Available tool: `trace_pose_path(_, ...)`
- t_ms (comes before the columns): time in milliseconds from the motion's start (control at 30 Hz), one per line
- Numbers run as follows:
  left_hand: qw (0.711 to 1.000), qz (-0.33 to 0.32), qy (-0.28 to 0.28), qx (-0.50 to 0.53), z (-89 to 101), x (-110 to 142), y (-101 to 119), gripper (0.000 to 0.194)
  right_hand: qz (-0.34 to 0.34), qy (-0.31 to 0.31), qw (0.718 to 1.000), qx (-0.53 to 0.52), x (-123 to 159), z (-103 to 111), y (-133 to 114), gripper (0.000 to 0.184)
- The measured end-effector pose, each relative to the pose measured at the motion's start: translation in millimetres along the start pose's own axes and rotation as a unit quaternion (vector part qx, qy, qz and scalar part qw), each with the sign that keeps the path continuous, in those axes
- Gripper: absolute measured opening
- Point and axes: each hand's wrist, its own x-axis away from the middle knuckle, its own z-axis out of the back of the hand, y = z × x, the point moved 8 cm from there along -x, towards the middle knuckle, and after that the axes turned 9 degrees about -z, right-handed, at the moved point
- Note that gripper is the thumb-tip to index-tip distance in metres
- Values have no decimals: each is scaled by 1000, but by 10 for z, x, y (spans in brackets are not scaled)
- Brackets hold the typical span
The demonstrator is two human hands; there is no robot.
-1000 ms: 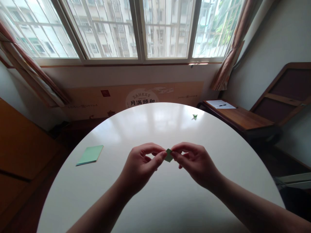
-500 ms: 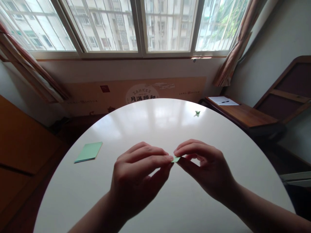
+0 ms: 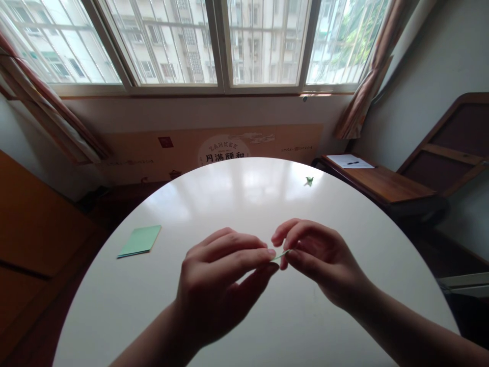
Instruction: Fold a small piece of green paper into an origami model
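The small green paper (image 3: 280,255) was up between our fingertips, over the white table (image 3: 160,311), nearly edge-on to us, so we could not tell its folds. Our left hand (image 3: 223,278) pinched its left end between thumb and fingers, while our right hand (image 3: 328,257) gripped the other end between thumb and a curled finger. Neither hand was open, though fingers hid much of both grips.

For a piece this small, we judged that light pressure served best: the left pinch firm enough to anchor it, the right working close to the edge. Squeezing hard or pulling the ends apart could have creased or torn it, and tilting its face towards us would have shown whether the edges lined up.

Farther out, a stack of light green squares (image 3: 139,241) lay to the left, and a tiny green folded figure (image 3: 309,179) sat near the table's far edge, right of centre.
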Motion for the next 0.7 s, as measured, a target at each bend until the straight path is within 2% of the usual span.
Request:
trace_pose_path(100, 987, 117, 0, 112, -61, 65, -196, 17, -72, -18, 993, -89, -40, -9, 153, 4)
trace_pose_path(167, 960, 204, 4, 194, -124, 136, -331, 21, -118, -26, 985, -120, -57, -22, 258, 8)
trace_pose_path(233, 930, 260, -1, 260, -196, 193, -411, 22, -150, -30, 979, -135, -64, -33, 335, 10)
trace_pose_path(367, 894, 322, -5, 311, -275, 268, -500, 15, -175, -26, 973, -148, -67, -33, 397, 11)
trace_pose_path(533, 864, 390, -7, 319, -342, 390, -601, 6, -163, -15, 979, -124, -75, -7, 371, 10)
trace_pose_path(633, 853, 411, 7, 321, -359, 440, -645, 8, -135, -2, 988, -70, -77, 13, 340, 11)
trace_pose_path(700, 856, 415, 26, 307, -339, 451, -669, 12, -118, 16, 992, -39, -72, 38, 333, 19)
